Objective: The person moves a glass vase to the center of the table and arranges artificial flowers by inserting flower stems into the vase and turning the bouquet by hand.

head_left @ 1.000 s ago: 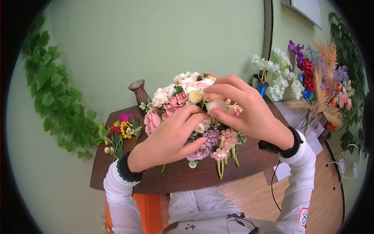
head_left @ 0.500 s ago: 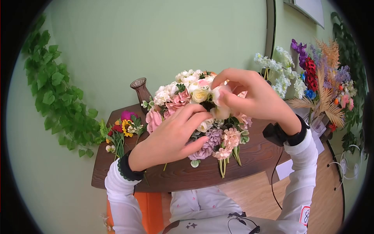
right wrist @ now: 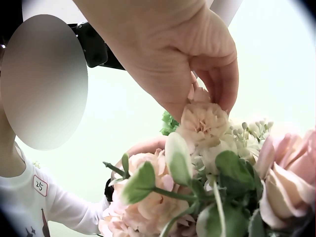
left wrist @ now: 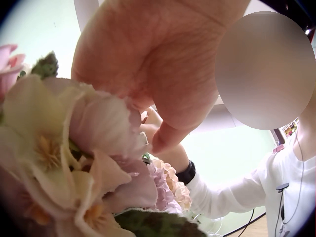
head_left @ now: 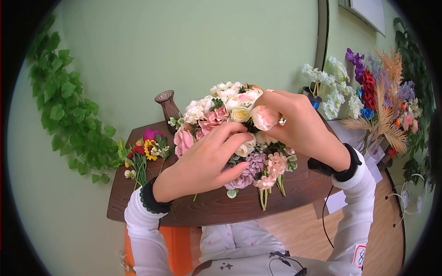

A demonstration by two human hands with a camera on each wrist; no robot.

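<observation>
A full bouquet of artificial flowers (head_left: 212, 120) in white, pink, cream and lavender stands on the dark wooden table. At its right side my right hand (head_left: 299, 131) pinches a pale pink rose (head_left: 265, 117) between thumb and fingers. The right wrist view has that hand (right wrist: 182, 49) coming down from above onto a pale bloom (right wrist: 203, 122). My left hand (head_left: 200, 161) rests against the bouquet's near left side, thumb spread from the fingers beside a white rose (head_left: 246, 145). Some left fingertips are hidden among the petals.
Behind the bouquet stands a brown glass vase (head_left: 167, 106). Small loose flowers (head_left: 147, 151) lie on the table (head_left: 207, 211) at left. Vases with tall flowers (head_left: 368, 92) stand at right, a leafy vine (head_left: 60, 108) hangs at left, and a black cable (head_left: 325, 218) dangles near my right arm.
My right hand has turned and shifted slightly right and down, so the pale pink rose now faces up beside its fingers. The left hand has stayed nearly in place on the bouquet.
</observation>
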